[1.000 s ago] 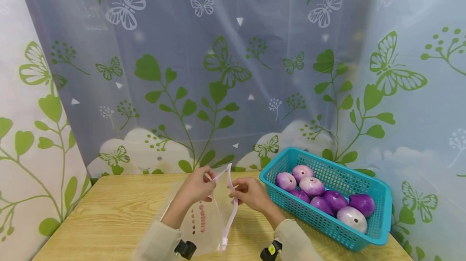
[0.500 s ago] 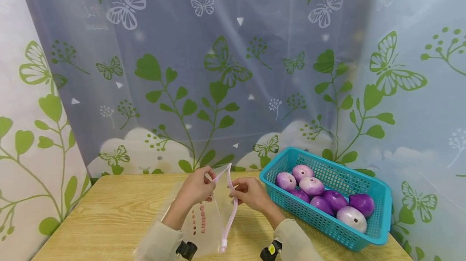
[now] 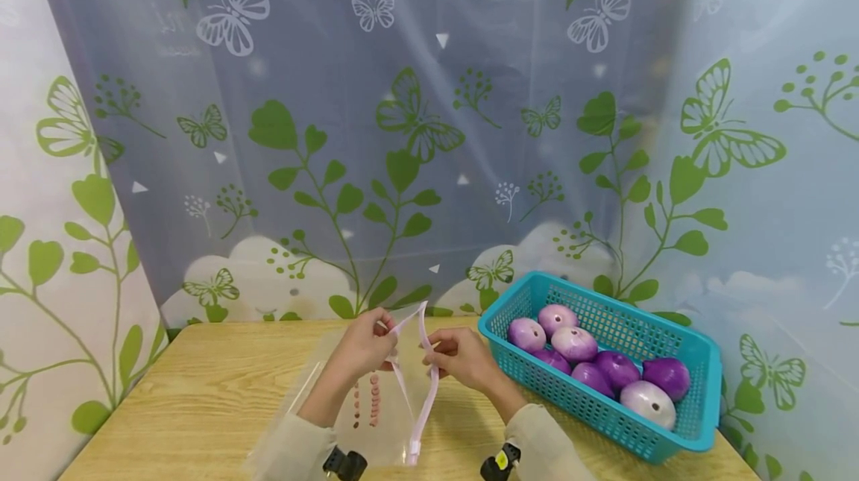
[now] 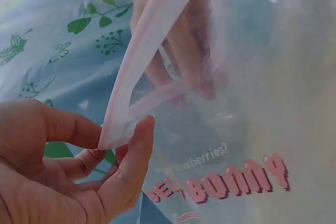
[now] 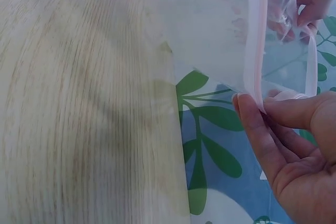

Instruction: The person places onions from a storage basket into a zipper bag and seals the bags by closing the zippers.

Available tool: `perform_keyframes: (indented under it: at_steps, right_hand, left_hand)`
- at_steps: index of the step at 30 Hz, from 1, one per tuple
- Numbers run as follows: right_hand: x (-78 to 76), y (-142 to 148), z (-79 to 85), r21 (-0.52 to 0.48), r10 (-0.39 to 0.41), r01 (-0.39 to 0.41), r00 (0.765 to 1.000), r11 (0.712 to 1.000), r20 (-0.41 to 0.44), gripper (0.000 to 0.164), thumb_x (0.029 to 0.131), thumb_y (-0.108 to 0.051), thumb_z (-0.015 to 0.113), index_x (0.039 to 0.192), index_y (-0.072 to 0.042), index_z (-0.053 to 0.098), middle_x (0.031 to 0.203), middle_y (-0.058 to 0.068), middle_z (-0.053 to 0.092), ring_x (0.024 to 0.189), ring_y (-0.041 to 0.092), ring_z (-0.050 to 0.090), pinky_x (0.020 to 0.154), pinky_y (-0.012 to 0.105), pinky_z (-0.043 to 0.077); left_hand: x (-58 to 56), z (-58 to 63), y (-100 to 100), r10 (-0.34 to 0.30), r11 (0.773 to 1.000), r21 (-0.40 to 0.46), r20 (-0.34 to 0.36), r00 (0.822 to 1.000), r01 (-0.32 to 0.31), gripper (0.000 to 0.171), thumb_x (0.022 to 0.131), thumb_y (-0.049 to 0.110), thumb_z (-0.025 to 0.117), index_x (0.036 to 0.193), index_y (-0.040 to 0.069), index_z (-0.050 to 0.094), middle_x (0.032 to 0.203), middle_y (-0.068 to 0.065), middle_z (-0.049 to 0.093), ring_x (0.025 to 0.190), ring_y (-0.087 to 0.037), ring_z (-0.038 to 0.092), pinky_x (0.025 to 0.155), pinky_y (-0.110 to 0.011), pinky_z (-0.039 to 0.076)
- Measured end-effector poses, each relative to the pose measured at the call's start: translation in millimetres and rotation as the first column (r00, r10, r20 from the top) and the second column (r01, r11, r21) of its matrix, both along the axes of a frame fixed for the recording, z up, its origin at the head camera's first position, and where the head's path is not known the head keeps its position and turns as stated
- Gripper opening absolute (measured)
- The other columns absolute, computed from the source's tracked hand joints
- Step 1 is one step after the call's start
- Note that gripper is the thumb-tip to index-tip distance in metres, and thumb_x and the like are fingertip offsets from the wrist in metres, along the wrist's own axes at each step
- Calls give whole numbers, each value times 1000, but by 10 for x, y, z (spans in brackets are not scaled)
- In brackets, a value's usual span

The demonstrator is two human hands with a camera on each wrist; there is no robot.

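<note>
Between both hands is a clear plastic zipper bag with pink zip strips and pink lettering that reads "BUNNY" in the left wrist view. My left hand pinches one strip of its mouth between thumb and fingers. The opposite zip strip is pinched by the thumb and fingertips of my right hand. The mouth gapes between the two strips. A slider sits at the strip's near end. Nothing shows inside the bag, and its lower part lies partly behind the left forearm.
To the right stands a turquoise perforated basket holding several purple-and-white onions. The light wood table meets a printed curtain at its back and sides.
The near zip strip by the left hand has shifted slightly, showing a broader pink band. Both hands keep about the same place and grip, and the basket has not moved.
</note>
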State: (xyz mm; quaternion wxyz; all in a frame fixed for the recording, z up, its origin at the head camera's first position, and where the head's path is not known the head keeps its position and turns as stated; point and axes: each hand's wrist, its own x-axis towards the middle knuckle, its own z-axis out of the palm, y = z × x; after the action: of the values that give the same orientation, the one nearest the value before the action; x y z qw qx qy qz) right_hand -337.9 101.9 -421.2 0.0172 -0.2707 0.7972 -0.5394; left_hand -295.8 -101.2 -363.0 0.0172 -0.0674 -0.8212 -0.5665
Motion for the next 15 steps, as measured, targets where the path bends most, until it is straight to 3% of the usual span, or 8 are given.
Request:
perform_keyframes:
  at_steps: [5, 15]
  right_hand:
    - [-4, 8, -37, 16, -23, 23, 1000, 1000, -1, 18, 96, 5, 65, 113, 8, 71, 93, 29, 75, 77, 32, 77, 68, 35, 69]
    - [-8, 96, -91, -25, 9, -8, 1000, 1000, 19, 19, 97, 5, 63, 114, 12, 69, 95, 35, 72, 79, 42, 76, 69, 39, 70]
  left_hand:
    - [2, -27, -34, 5, 996, 84, 43, 999, -8, 6, 96, 0, 53, 102, -1, 55, 90, -12, 57, 79, -21, 62, 64, -37, 68]
    - [95, -16, -137, -34, 996, 81, 48, 998, 31, 4, 98, 1, 57, 102, 0, 56, 90, -12, 57, 78, -21, 61, 64, -39, 68]
